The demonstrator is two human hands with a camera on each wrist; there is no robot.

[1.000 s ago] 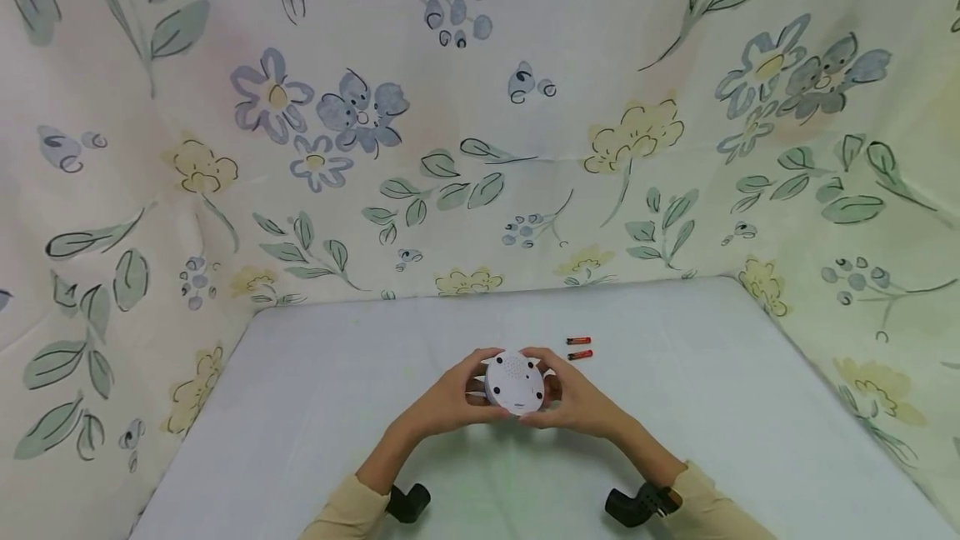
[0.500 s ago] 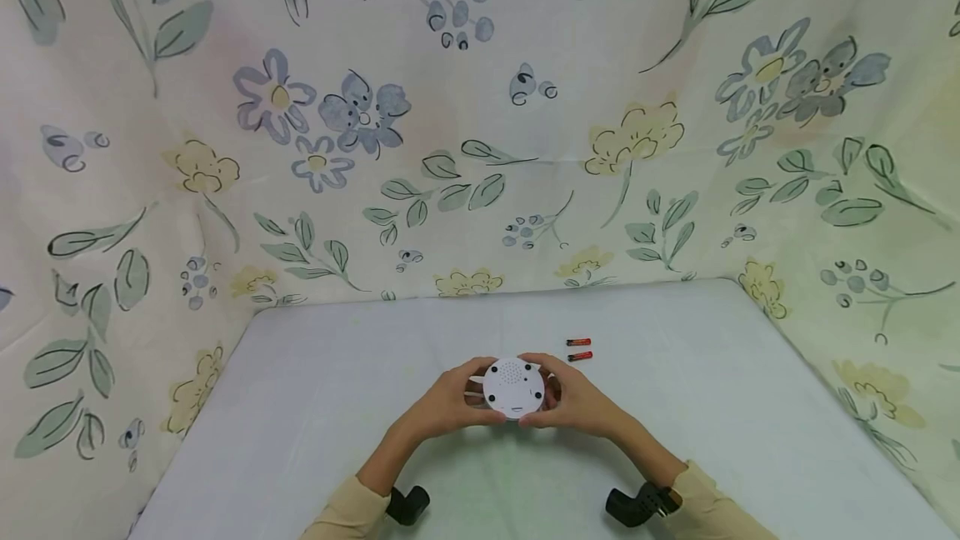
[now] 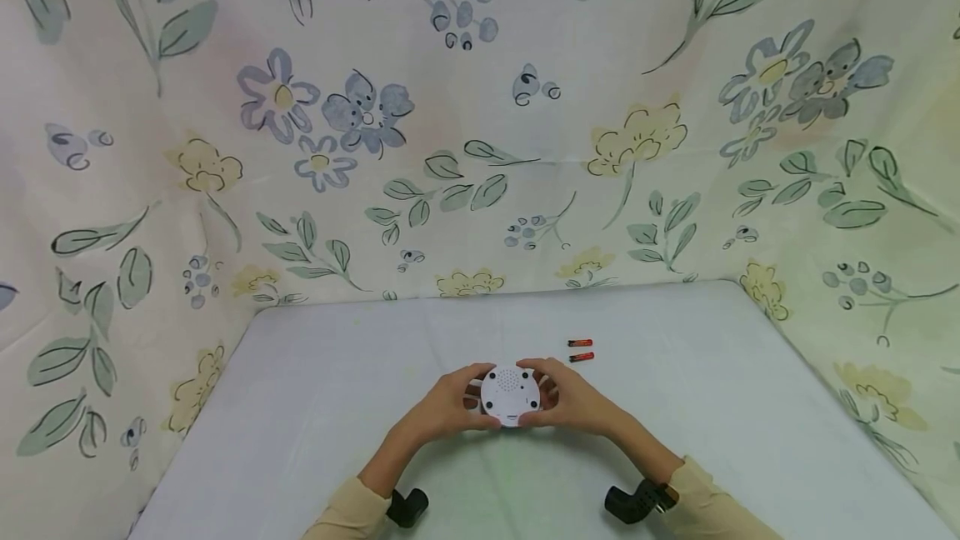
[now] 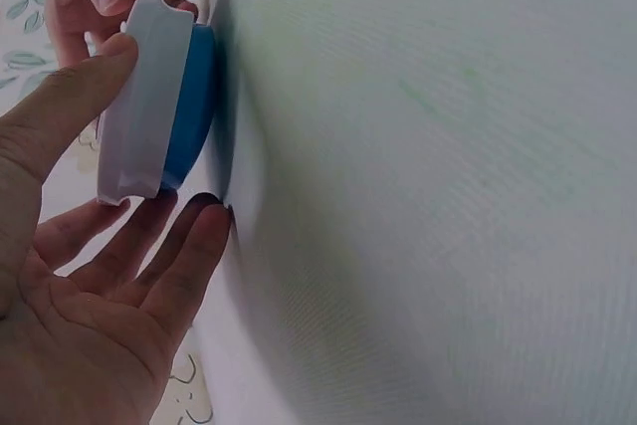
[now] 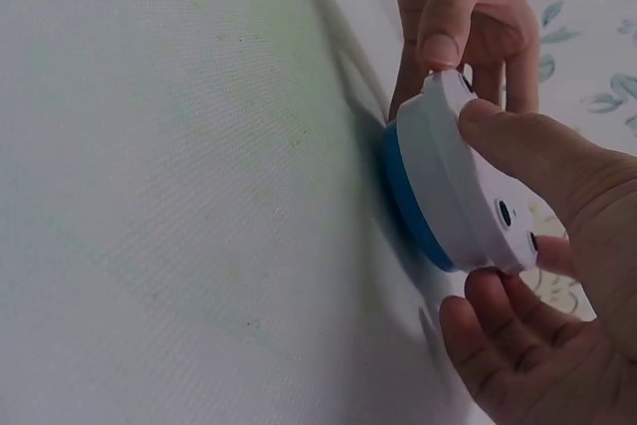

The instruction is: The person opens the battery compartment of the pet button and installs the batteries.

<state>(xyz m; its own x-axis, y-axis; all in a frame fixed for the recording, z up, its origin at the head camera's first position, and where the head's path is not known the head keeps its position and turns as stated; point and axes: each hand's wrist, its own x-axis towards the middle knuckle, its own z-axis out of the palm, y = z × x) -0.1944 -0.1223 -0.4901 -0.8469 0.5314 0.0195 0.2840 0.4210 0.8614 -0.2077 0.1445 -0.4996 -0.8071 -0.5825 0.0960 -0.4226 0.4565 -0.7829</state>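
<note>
A round white device (image 3: 510, 397) with a blue lower side is held over the table by both hands. Its upward face has small speaker-like holes, black round feet and a slot-like mark. The left hand (image 3: 447, 402) grips its left edge, thumb at the near rim. Opposite it, the right hand (image 3: 566, 398) grips the right edge in the same way. In the left wrist view the blue side of the device (image 4: 149, 97) faces the table cloth. Black feet on the device (image 5: 448, 176) show in the right wrist view. Whether it touches the table is unclear.
Two small red-and-black batteries, one farther back (image 3: 580, 343) and one nearer (image 3: 582, 357), lie just beyond the right hand. A white cloth covers the table (image 3: 337, 373). Floral fabric (image 3: 480, 123) hangs behind and on both sides.
The device has come slightly nearer the person and a little to the left, both hands moving with it. Its holed face has turned flatter and more upward. The batteries have stayed put.
</note>
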